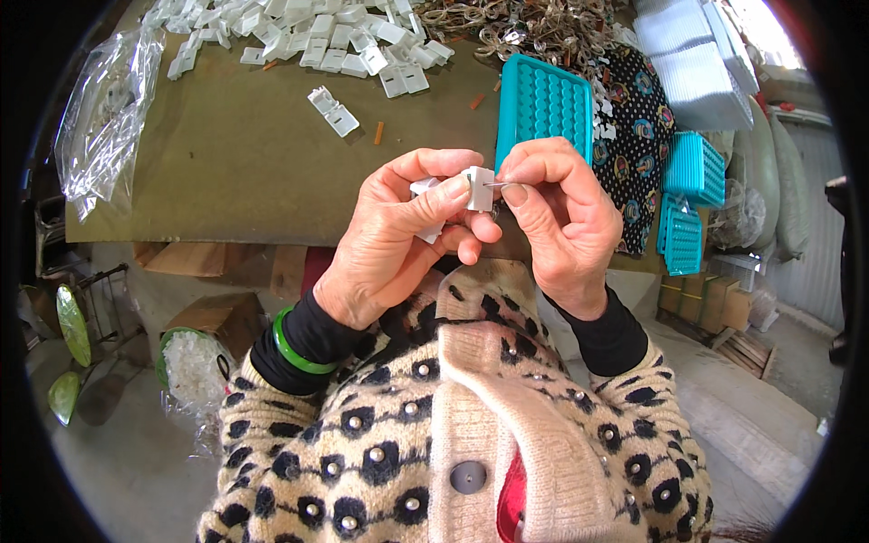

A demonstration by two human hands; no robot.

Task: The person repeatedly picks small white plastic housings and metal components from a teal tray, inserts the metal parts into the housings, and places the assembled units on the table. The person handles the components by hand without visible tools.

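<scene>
Between its thumb and fingers, my left hand [380, 226] grips a small white hinged plastic case [480, 195], held above the table's near edge. Part of the case is hidden behind the thumb. My right hand [570, 222] is closed in a pinch on a thin, silvery pin-like piece [499, 185]. The inner end of this piece meets a slot in the case's face; how deep it goes I cannot tell. An opened white case [333, 111] lies alone on the table beyond my left hand.
White cases [317, 32] are heaped at the table's [226, 167] far side, beside tangled clear-and-brown strands [534, 27]. A teal dimpled tray [546, 100] lies behind my right hand, near a dark patterned cloth [634, 136]. Teal trays [695, 169] are stacked at right; clear plastic film [109, 118] hangs left.
</scene>
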